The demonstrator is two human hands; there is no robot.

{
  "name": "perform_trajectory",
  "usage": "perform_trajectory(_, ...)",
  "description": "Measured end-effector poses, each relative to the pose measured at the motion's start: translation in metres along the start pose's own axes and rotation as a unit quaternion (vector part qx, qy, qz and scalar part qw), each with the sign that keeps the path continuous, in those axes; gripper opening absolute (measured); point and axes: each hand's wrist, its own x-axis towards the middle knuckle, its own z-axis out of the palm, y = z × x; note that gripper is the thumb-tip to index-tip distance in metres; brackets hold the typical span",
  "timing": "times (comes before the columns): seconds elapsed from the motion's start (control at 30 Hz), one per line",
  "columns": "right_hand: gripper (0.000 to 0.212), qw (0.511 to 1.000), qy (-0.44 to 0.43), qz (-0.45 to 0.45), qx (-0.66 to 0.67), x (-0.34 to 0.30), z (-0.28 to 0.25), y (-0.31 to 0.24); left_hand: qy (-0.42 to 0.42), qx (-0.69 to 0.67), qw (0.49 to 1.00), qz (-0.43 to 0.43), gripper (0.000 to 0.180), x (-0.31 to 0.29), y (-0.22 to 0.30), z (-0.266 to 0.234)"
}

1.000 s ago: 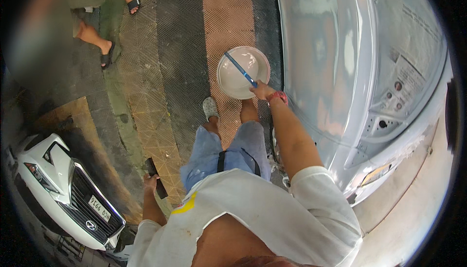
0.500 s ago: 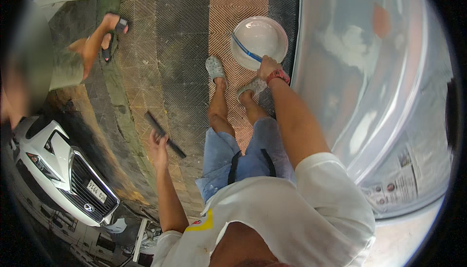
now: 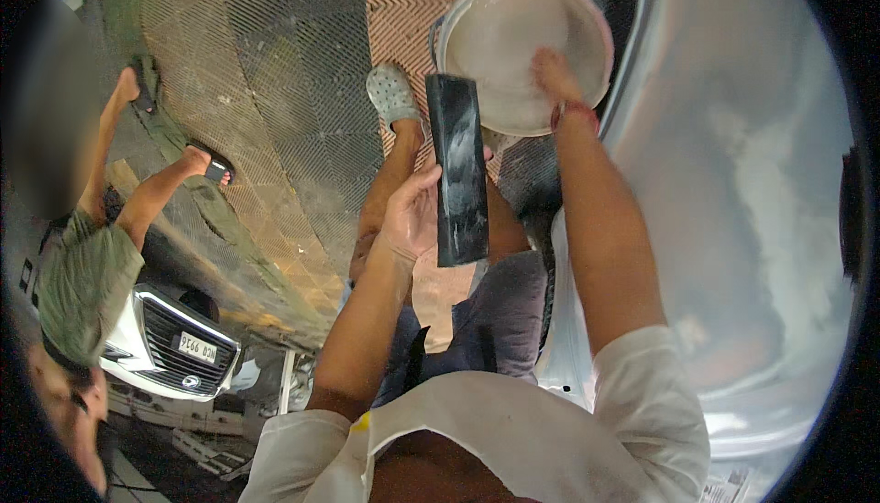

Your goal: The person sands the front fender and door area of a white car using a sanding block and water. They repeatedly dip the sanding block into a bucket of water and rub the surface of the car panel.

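Note:
A long, flat black sanding block [image 3: 461, 173] with whitish smears is upright in front of my body. My left hand [image 3: 417, 210] is closed round it, the thumb on its near-left edge and a fingertip showing beyond its right edge. At the upper right stands a round whitish bucket [image 3: 600, 81] with cloudy liquid in it. My right hand [image 3: 552, 77] reaches down inside the bucket, a red band round its wrist. Its fingers are blurred and partly hidden, so I cannot see whether they hold anything.
A glossy grey car body panel [image 3: 733, 164] curves along my right side. Ribbed floor tiles [image 3: 321, 81] in black, tan and orange lie below. To the left, a person in green shorts [image 3: 92, 269] and sandals is near a white car [image 3: 151, 365].
My right hand has let go of the bucket's blue handle and dipped inside. My left hand has brought the sanding block rightward, in front of me. The bucket appears nearer and larger.

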Motion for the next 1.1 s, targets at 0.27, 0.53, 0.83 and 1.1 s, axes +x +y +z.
perform_trajectory(0.27, 0.039, 0.974, 0.163, 0.054, 0.15, 0.103, 0.044, 0.043, 0.016, -0.002, 1.0, 0.018, 0.072, 0.06, 0.028, -0.039)
perform_trajectory(0.53, 0.044, 0.718, -0.302, 0.027, 0.626, -0.153, 0.056, -0.122, 0.152, 0.149, 0.97, 0.121, 0.054, 0.052, 0.037, -0.001)
perform_trajectory(0.83, 0.032, 0.894, -0.048, -0.446, -0.01, -0.488, -0.097, -0.303, -0.141, 0.252, 0.95, 0.12, 0.068, 0.041, -0.029, 0.258)
perform_trajectory(1.1, 0.043, 0.639, 0.326, -0.511, -0.474, -0.649, -0.304, -0.385, -0.108, 0.561, 0.774, 0.273, 0.095, -0.011, -0.109, 0.448)
